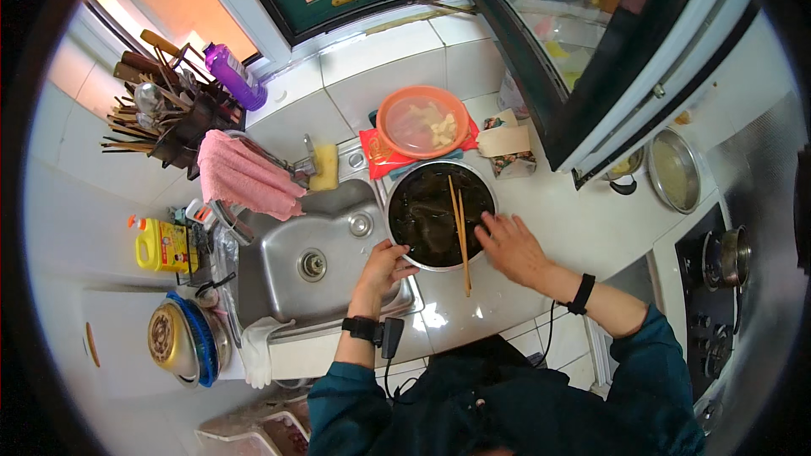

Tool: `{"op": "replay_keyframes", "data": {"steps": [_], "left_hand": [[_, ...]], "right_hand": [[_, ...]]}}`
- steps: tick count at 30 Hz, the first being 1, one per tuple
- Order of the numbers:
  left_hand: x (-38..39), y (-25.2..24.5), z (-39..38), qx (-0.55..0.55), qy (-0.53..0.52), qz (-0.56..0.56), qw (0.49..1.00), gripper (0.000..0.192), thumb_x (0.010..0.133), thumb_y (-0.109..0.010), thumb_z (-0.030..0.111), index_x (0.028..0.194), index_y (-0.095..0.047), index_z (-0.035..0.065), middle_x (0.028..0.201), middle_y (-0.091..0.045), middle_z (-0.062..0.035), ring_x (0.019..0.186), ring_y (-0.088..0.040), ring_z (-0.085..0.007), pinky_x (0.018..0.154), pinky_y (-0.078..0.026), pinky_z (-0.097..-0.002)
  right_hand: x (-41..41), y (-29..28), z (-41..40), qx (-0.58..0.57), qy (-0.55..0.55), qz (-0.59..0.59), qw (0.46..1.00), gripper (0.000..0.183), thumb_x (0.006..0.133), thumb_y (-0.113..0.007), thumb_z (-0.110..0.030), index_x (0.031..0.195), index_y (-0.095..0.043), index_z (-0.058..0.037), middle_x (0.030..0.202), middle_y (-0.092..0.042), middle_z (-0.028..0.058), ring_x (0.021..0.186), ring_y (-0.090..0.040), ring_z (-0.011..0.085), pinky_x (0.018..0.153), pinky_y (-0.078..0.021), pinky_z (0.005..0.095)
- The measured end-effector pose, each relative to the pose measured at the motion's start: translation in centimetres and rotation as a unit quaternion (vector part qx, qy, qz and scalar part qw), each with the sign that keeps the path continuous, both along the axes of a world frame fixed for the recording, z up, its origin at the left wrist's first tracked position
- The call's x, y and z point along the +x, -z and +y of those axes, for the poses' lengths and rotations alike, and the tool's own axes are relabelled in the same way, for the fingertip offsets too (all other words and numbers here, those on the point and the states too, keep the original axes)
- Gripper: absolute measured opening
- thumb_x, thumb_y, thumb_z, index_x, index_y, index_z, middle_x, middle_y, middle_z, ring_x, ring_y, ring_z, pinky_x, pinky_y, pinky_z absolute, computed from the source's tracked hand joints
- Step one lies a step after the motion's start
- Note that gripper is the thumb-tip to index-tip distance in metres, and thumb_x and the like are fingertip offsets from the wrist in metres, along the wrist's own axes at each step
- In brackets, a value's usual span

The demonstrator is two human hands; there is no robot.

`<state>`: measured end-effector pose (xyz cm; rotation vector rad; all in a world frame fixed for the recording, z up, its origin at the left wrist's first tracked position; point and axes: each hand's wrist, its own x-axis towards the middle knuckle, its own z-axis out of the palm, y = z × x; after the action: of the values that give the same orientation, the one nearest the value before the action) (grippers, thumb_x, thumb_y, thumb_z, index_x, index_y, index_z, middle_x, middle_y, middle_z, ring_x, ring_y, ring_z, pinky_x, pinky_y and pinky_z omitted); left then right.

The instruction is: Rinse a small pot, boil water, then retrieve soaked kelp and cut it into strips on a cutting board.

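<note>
A round metal basin stands on the counter at the right edge of the sink, filled with dark liquid and dark, wet-looking contents. A pair of wooden chopsticks leans in it, their ends reaching over the near rim. My left hand grips the basin's rim at the lower left, thumb on top and fingers beneath. My right hand is at the basin's right rim with its fingers spread and nothing held; whether the fingertips touch the rim or the liquid cannot be told.
Left of the basin lies the steel sink, with a pink towel over its faucet. Behind the basin, an orange plastic bowl holds pale pieces, on a red packet. An open window frame juts over the counter. A pot is on the stove.
</note>
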<state>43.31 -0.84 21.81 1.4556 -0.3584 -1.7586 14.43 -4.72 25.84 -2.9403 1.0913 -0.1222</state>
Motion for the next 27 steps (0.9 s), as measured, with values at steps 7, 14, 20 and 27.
{"op": "replay_keyframes", "data": {"steps": [7, 14, 20, 27], "left_hand": [[-0.6, 0.1, -0.1, 0.004, -0.027, -0.013, 1.000, 0.028, 0.086, -0.049, 0.000, 0.114, -0.048, -0.0021, 0.105, -0.062, -0.0149, 0.083, -0.068, -0.0283, 0.069, -0.061, -0.0430], [-0.6, 0.0, -0.2, 0.001, -0.026, -0.006, 1.000, 0.030, 0.084, -0.049, 0.000, 0.114, -0.046, -0.0054, 0.100, -0.063, -0.0184, 0.079, -0.069, -0.0275, 0.067, -0.063, -0.0399], [-0.4, 0.3, -1.4, 0.001, 0.024, -0.021, 0.999, 0.036, 0.081, -0.050, -0.001, 0.116, -0.047, -0.0081, 0.098, -0.064, -0.0201, 0.074, -0.070, -0.0287, 0.059, -0.062, -0.0365], [0.3, 1.9, -1.9, -0.026, 0.040, 0.011, 0.999, 0.041, 0.078, -0.050, -0.003, 0.118, -0.043, -0.0075, 0.100, -0.063, -0.0214, 0.075, -0.069, -0.0313, 0.055, -0.062, -0.0378]], "right_hand": [[3.7, 0.5, 1.0, 0.091, -0.084, -0.076, 0.989, 0.049, 0.074, -0.072, -0.025, 0.113, -0.056, -0.0011, 0.111, -0.051, 0.0157, 0.099, -0.052, 0.0306, 0.087, -0.0441, 0.0433], [2.3, -2.1, -1.4, 0.129, -0.046, -0.214, 0.967, 0.029, 0.080, -0.068, -0.018, 0.100, -0.059, -0.0005, 0.093, -0.055, 0.0115, 0.079, -0.059, 0.0282, 0.063, -0.0514, 0.0363], [1.5, -4.8, -1.4, 0.212, 0.064, -0.442, 0.870, 0.018, 0.085, -0.063, -0.003, 0.101, -0.062, 0.0044, 0.086, -0.066, 0.0158, 0.076, -0.067, 0.0243, 0.068, -0.0527, 0.0298], [4.8, 0.5, -1.5, 0.456, 0.235, -0.573, 0.639, 0.019, 0.091, -0.060, -0.009, 0.103, -0.063, 0.0065, 0.091, -0.069, 0.0121, 0.080, -0.067, 0.0163, 0.072, -0.0555, 0.0266]]}}
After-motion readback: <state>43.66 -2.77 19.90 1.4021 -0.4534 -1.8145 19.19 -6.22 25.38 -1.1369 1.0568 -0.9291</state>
